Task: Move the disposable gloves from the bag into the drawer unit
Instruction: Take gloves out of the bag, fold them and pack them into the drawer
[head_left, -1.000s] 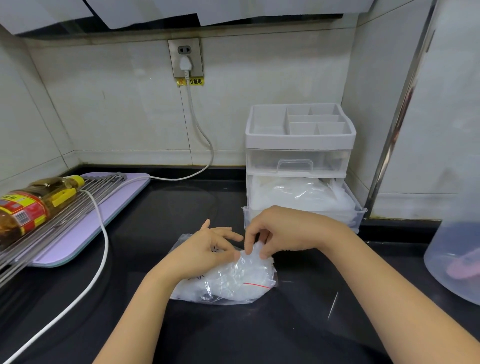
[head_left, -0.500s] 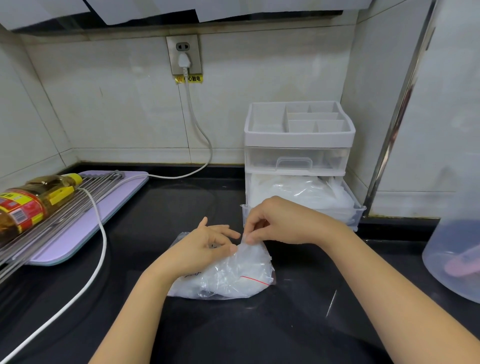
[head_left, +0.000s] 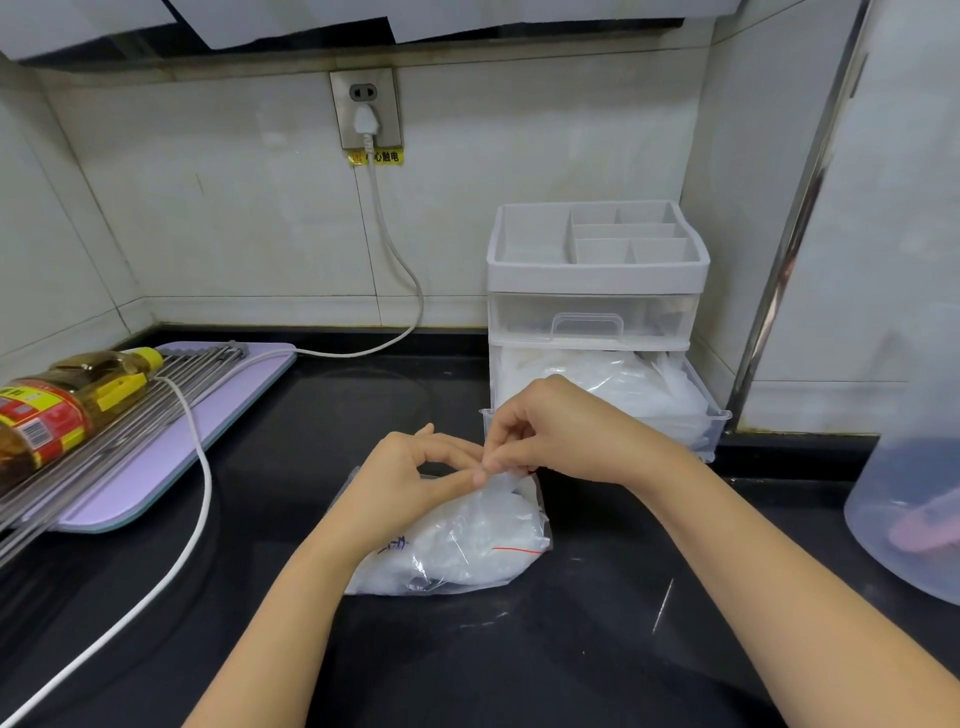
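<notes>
Pinching the top edge of the clear bag (head_left: 467, 540) between thumb and fingertips, the left hand (head_left: 410, 478) and right hand (head_left: 561, 431) meet at its mouth, each seemingly holding one lip of the seal. Drawing the lips straight apart while the bag rests on the black desk (head_left: 519, 649) should open it without spilling the disposable gloves (head_left: 447, 558) bunched inside. Just behind the hands, the drawer unit (head_left: 597, 270) has its lower drawer (head_left: 711, 421) pulled out, so the carry is short.

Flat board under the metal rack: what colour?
Pale lilac; the flat plastic board shows best in the head view.
</notes>
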